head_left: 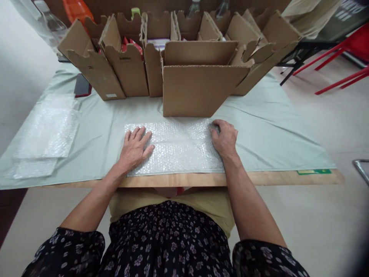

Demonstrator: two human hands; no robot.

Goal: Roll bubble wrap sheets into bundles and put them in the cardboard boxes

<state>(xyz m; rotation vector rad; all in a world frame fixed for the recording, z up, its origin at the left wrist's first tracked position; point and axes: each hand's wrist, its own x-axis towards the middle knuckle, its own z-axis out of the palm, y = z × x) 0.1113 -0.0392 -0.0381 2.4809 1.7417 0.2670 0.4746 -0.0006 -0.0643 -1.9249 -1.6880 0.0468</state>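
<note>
A sheet of bubble wrap lies flat on the cloth near the table's front edge. My left hand rests palm down on its left end, fingers spread. At the sheet's right edge, my right hand has its fingers curled, with thumb and forefinger closed on the bubble wrap. The fingertips of that hand are partly hidden. Just beyond the sheet stands an open cardboard box, upright.
More bubble wrap is stacked on the left. Behind stands a row of open cardboard holders with packets inside. A phone lies at the back left, near a clear bottle. A red chair is off to the right.
</note>
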